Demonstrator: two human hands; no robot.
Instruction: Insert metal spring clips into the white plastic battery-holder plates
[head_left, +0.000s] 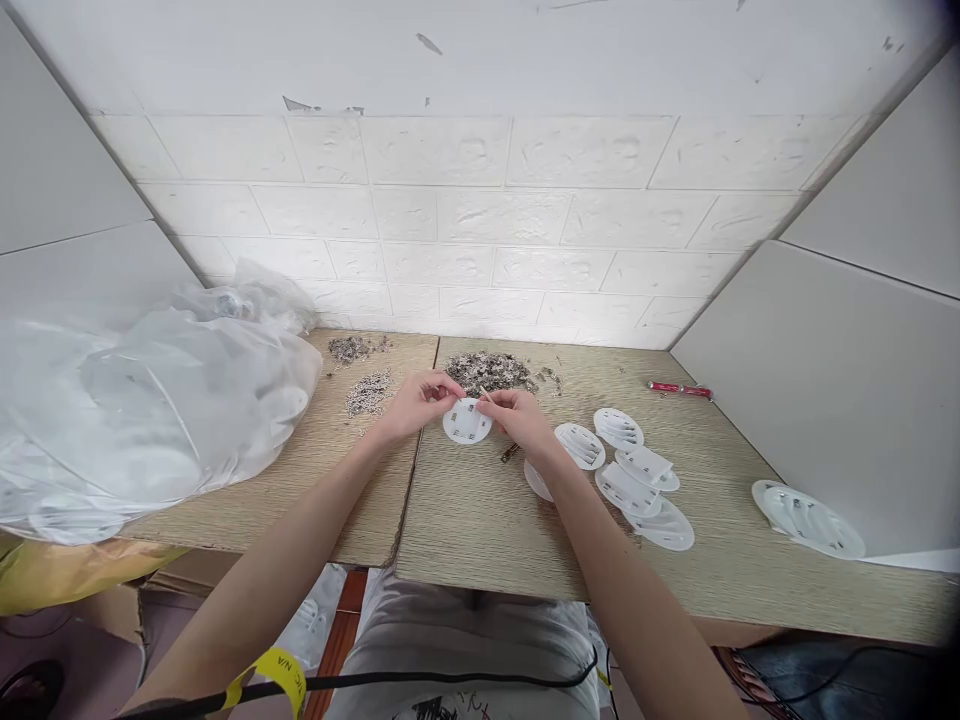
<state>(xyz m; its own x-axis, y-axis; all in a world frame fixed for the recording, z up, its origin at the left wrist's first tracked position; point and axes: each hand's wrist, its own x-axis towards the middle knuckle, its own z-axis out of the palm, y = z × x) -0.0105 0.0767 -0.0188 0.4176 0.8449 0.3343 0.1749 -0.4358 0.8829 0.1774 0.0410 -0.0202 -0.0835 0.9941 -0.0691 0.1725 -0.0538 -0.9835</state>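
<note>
A round white plastic disc with small metal contacts is held just above the wooden table, between both hands. My left hand pinches its upper left edge with thumb and fingertips. At the upper right edge, my right hand is closed in a pinch; what lies between those fingertips is too small to make out. Right behind the disc lies a pile of small metal pieces. Beside my right wrist are more white discs, one with molded slots, some overlapping, and one partly hidden under my forearm.
Two smaller heaps of metal parts lie left of the table seam. A large clear plastic bag of white parts fills the left side. A red tool and stacked discs lie right. A white brick-pattern wall closes the back.
</note>
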